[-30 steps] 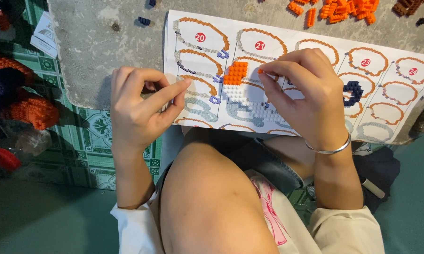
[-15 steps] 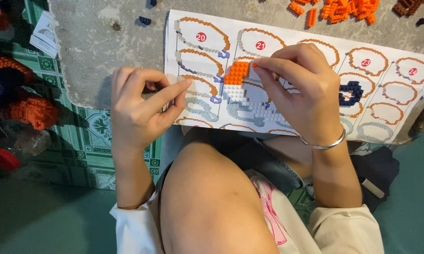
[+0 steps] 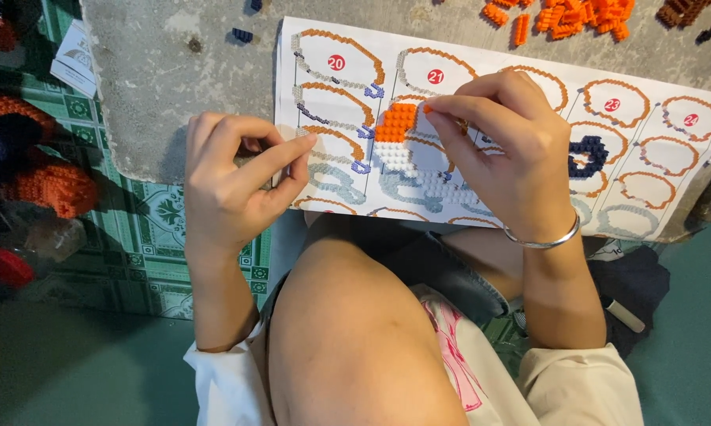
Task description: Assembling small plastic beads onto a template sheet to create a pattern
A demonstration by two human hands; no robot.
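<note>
A small block model (image 3: pixel 403 146), orange on top and white below, sits on a printed instruction sheet (image 3: pixel 529 95) showing numbered building steps. My right hand (image 3: pixel 497 146), with a silver bangle on its wrist, rests over the model's right side, thumb and forefinger pinched at the orange top. My left hand (image 3: pixel 237 177) hovers at the sheet's left edge with its fingers curled and the forefinger stretched toward the sheet. Whether it holds a small piece is hidden. A dark blue block ring (image 3: pixel 588 154) lies on the sheet right of my right hand.
The sheet lies on a rough grey slab (image 3: pixel 158 87). Loose orange bricks (image 3: pixel 576 17) and brown bricks (image 3: pixel 686 12) lie at its far edge. Left of the slab are green patterned tiles (image 3: pixel 146 229) with orange block pieces (image 3: pixel 52 185). My bent knee (image 3: pixel 347 331) fills the foreground.
My right hand's fingertips have shifted slightly up to the top of the orange part of the model. My left hand has barely moved.
</note>
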